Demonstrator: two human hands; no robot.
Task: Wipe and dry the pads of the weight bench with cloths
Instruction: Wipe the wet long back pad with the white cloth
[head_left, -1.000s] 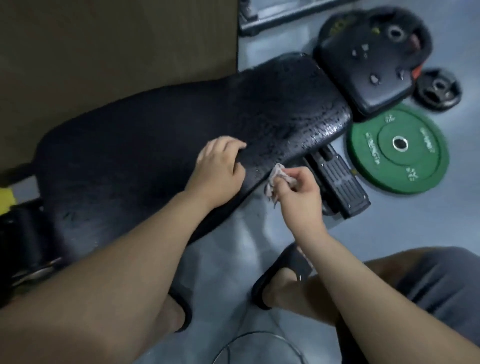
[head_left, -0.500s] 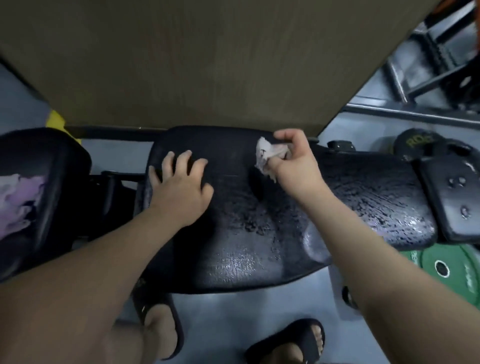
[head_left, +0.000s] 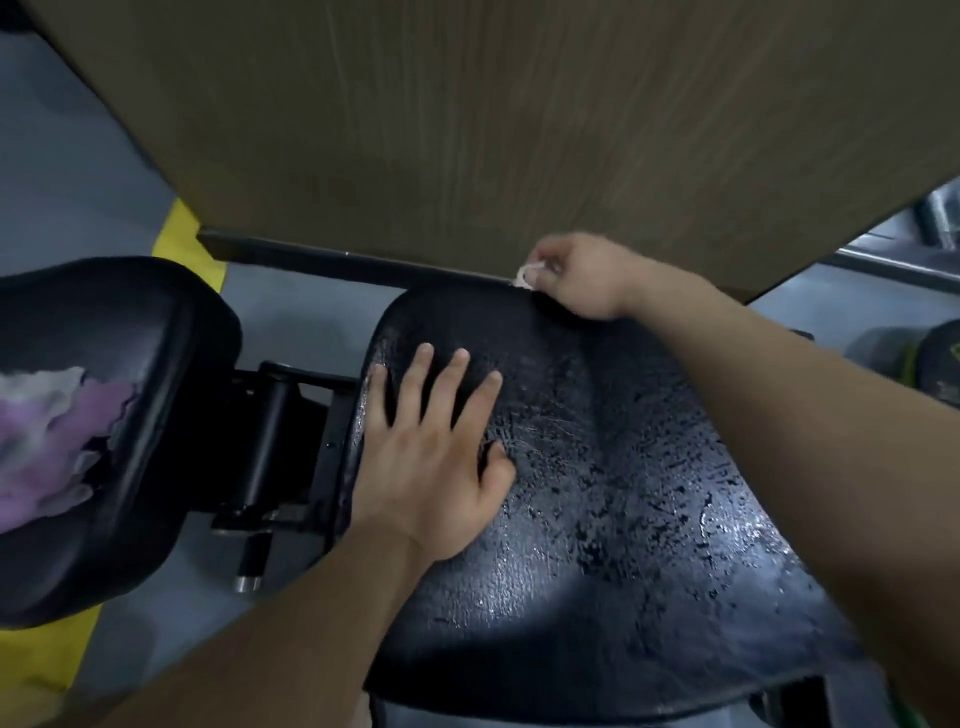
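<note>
Head view: the right hand has its grip closed, fingertips pinching a small white cloth. Only a crumpled scrap of the cloth shows past the fingers. It sits at the far edge of the pad, where that edge meets the foot of a wood-grain panel, and the heel of the hand rests on the pad just behind it. The right forearm runs back across the pad's right side.

The left hand holds nothing. Its grip is fully open, with the palm flat on the pad near its left end, the fingers straight and spread, and the thumb out to the right. The black pad is wet, with beads and streaks of water shining over most of its surface, thickest toward the right.

To the left, a black metal bracket joins this pad to a second pad. A purple cloth with white patches lies bunched on the second pad's left part. Grey floor shows beyond, with a yellow strip running under the second pad. A dark plate sits at the right edge, blurred.
</note>
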